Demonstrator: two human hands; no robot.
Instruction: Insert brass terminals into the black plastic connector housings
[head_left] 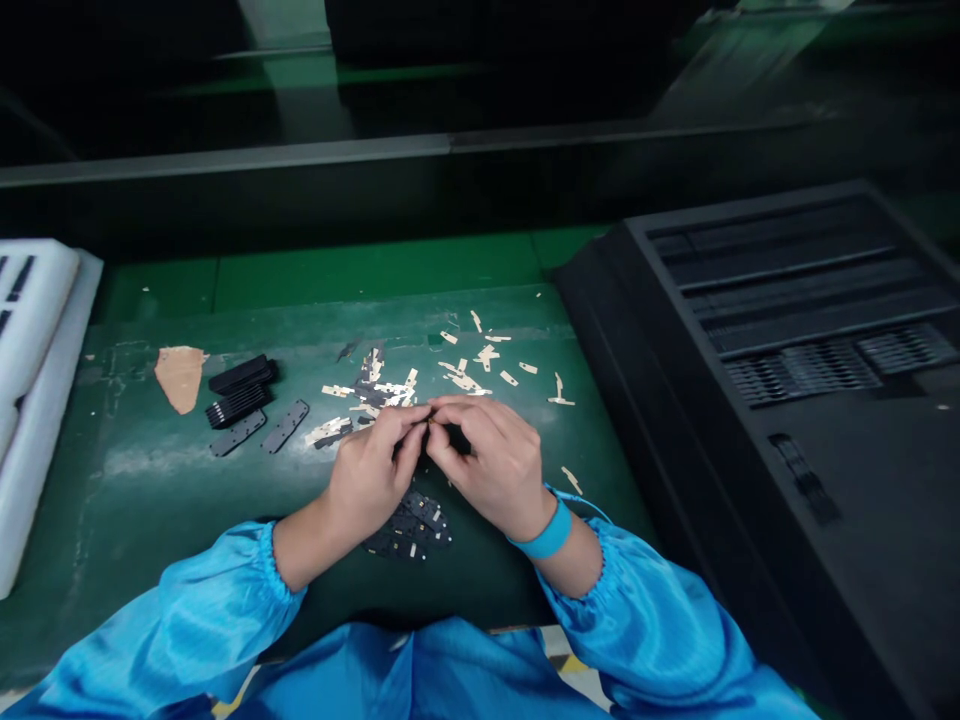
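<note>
My left hand (371,470) and my right hand (491,455) meet fingertip to fingertip over the middle of the green mat. Both are pinched closed around something small and dark that the fingers mostly hide. Under and between my wrists lies a pile of small flat black parts (412,525) with light spots. Just beyond my fingers are loose pale strips (461,378), some mixed with dark pieces (371,368). A blue band (551,530) circles my right wrist.
Black slotted parts (238,405) and flat black plates (285,427) lie to the left, near a brown paper scrap (180,378). A large black tray (847,480) with rows of parts flanks the right side. White foam (45,330) stands at the left edge.
</note>
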